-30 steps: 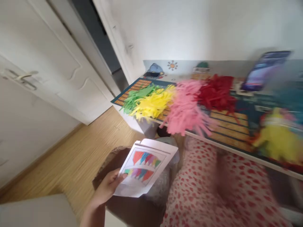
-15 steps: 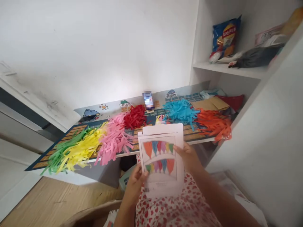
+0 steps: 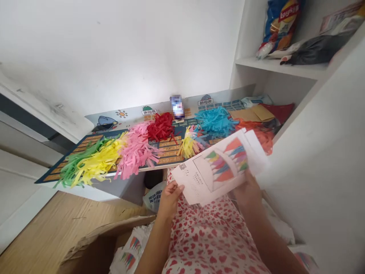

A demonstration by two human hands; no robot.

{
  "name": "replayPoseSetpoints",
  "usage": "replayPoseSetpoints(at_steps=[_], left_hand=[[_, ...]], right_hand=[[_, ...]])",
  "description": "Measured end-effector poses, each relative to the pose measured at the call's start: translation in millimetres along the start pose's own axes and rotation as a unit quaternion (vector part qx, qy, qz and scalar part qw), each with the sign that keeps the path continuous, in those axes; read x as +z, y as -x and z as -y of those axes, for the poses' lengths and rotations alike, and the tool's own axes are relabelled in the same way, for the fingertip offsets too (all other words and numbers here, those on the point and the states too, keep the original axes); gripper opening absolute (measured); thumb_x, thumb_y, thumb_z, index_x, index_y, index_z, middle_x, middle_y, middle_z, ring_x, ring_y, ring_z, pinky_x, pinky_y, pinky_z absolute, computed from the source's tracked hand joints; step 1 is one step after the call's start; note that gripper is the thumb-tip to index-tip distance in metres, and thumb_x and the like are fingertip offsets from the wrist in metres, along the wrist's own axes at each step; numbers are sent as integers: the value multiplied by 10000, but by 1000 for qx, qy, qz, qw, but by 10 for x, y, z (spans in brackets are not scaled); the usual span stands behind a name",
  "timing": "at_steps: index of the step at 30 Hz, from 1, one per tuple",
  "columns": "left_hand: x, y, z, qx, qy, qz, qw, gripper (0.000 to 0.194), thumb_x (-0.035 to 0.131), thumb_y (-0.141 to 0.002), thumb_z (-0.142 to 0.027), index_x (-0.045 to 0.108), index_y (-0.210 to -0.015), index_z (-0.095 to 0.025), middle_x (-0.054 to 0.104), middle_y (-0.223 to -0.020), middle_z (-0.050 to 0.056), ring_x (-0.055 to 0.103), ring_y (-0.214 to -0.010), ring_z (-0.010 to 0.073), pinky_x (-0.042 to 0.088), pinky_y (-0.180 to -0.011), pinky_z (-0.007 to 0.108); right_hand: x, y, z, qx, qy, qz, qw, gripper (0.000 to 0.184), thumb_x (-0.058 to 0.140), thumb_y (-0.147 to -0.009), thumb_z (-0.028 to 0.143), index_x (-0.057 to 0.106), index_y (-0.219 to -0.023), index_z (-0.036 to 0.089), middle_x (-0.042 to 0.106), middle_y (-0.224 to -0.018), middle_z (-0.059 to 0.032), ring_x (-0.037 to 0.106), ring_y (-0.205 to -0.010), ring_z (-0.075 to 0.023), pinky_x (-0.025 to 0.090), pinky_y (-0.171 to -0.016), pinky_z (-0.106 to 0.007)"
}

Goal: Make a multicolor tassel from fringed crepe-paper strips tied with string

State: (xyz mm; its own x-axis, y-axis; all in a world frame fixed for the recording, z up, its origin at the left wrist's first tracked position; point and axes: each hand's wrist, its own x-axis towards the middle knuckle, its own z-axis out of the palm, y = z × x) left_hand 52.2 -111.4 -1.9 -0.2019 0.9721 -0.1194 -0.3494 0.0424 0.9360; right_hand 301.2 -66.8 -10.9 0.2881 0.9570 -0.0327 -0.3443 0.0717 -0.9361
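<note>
I hold a white packet (image 3: pixel 216 169) printed with coloured bunting flags above my lap. My left hand (image 3: pixel 170 198) pinches its lower left corner. My right hand (image 3: pixel 248 189) grips it from underneath at the right, fingers closed behind the paper. The packet is tilted, its right end raised towards the shelf unit. Behind it, on the desk mat (image 3: pixel 171 146), lie piles of shredded paper: green (image 3: pixel 76 163), yellow (image 3: pixel 98 161), pink (image 3: pixel 137 150), red (image 3: pixel 161 127), blue (image 3: pixel 215 121) and orange (image 3: pixel 261 133).
A cardboard box (image 3: pixel 105 243) with more printed packets stands by my left knee on the wooden floor. A white shelf unit (image 3: pixel 313 114) rises at the right, with a crisp bag (image 3: pixel 281 23) on its shelf. A small bottle (image 3: pixel 177 107) stands at the back of the desk.
I lifted the packet from over the box up in front of the desk, my right hand took hold of it too, and it has now swung to the right and tilted.
</note>
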Motion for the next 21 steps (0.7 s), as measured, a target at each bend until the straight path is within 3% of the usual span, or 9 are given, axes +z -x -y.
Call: replayPoseSetpoints(at_steps=[2,4,7,9,12,16,19,21], left_hand=[[-102,6,-261,24,-27,3,999,327,838,-612,-397,704,-790,-157,708,-755,19,617,-684,134,501,-690,247],[-218,31,-584,32,-96,27,995,294,813,-651,-396,702,-773,-153,696,-751,13,591,-663,122,477,-650,226],[-266,81,-979,65,-224,66,970,282,786,-680,-404,684,-694,-141,614,-655,-14,508,-595,94,403,-554,189],[-196,93,-1090,70,-284,94,951,283,759,-708,-414,683,-705,-141,580,-634,-20,474,-574,87,370,-526,184],[-66,81,-1021,33,-298,119,947,324,725,-728,-458,680,-748,-139,585,-649,-14,469,-563,89,359,-512,187],[-62,57,-805,-46,-209,75,974,396,734,-686,-517,644,-722,-133,556,-592,-27,438,-487,76,329,-475,191],[-137,75,-767,-86,-164,68,980,414,749,-666,-521,639,-708,-124,534,-558,-33,425,-464,71,319,-465,193],[-168,109,-800,-80,-152,96,981,379,786,-646,-461,656,-766,-126,569,-619,-23,471,-523,82,364,-504,194]], right_hand=[[-86,169,-111,70,62,100,991,451,601,-777,599,699,-871,169,711,-743,-87,677,-663,-245,551,-546,-359],[-123,335,-117,107,149,226,957,375,685,-735,532,686,-693,159,673,-613,-71,625,-523,-211,478,-446,-299],[10,514,55,15,292,408,865,247,611,-849,415,710,-801,194,711,-765,-44,651,-683,-176,503,-614,-272],[236,571,187,-87,303,455,833,189,567,-892,346,704,-919,218,720,-883,-37,655,-786,-164,503,-710,-269],[661,593,208,-181,237,428,853,191,600,-869,294,655,-1037,222,704,-924,-38,653,-825,-158,515,-714,-260],[1072,606,-56,-206,167,330,906,299,666,-810,274,584,-1092,215,640,-849,-20,625,-741,-145,536,-677,-271],[1199,606,-178,-228,171,311,907,246,673,-812,262,596,-1042,219,623,-836,-16,602,-694,-132,523,-644,-266],[1241,595,-162,-255,175,313,898,108,659,-833,262,622,-923,215,629,-830,-21,599,-697,-132,510,-627,-257]])
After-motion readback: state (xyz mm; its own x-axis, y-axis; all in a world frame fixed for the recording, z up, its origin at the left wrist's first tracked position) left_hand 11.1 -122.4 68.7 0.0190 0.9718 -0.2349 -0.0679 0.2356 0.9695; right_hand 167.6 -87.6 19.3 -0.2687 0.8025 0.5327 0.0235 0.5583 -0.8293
